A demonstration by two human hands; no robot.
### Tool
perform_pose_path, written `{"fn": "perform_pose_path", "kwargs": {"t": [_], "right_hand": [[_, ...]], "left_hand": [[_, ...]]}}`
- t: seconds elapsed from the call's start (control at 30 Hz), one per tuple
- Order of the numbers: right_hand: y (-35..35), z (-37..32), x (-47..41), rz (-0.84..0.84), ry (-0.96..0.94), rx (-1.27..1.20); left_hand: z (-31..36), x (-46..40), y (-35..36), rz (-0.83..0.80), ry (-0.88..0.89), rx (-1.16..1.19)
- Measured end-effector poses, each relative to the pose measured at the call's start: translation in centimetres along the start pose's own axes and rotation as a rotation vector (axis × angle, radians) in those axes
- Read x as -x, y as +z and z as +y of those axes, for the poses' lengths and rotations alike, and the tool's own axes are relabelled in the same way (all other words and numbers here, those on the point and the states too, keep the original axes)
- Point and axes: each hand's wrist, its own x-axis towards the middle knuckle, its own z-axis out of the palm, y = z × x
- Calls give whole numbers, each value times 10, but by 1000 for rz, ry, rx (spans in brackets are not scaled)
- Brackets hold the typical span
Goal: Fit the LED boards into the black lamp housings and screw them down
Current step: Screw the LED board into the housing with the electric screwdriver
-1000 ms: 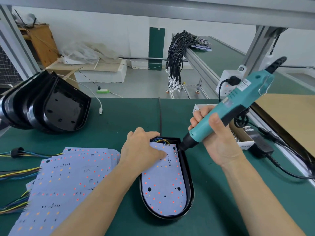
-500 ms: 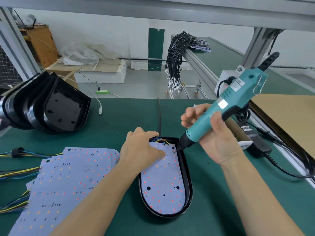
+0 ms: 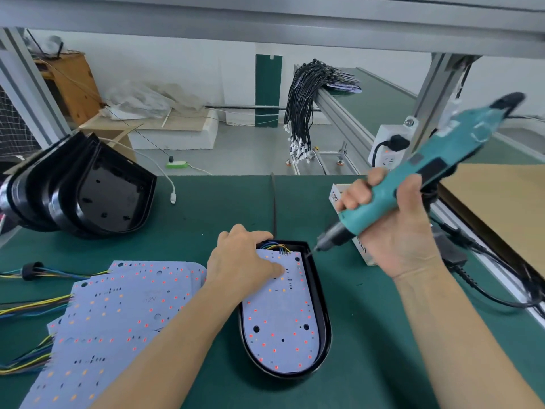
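Green matting covers the workbench [image 3: 206, 208] under an aluminium frame. At centre lies a black lamp housing [image 3: 320, 314], open side up, holding one LED board [image 3: 280, 326] seated flat inside, its coloured wires [image 3: 275, 247] bunched at the far end. Left hand [image 3: 240, 265] rests on the board's far end, fingers straight and close together, pressing down. Right hand [image 3: 395, 228] grips a teal electric screwdriver [image 3: 413, 178], fingers curled round its body; the bit points down at the housing's far right corner, just above the rim, with motion blur on the tool. Spare LED boards [image 3: 118, 320] lie stacked at left, wires trailing. Nested empty housings [image 3: 88, 190] stand at far left. A small white box [image 3: 336, 196] sits behind the right hand, contents hidden.
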Motion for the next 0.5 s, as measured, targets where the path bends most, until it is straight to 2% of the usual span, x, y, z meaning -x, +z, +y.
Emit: {"fn": "perform_pose_path", "kwargs": {"t": [0.13,0.33,0.4,0.5], "right_hand": [[-2,-16,4,95,-73,19],[-14,-46,17,218,-180,24],[-22,-61,23,276,-223,18],[-27,-73,28,332,-259,34]], "left_hand": [[3,0,-2,-14,-18,-3],[8,2,-15,0,2,-187],[20,-3,-18,65,82,-157],[68,-20,-8,89,341,-75]]}}
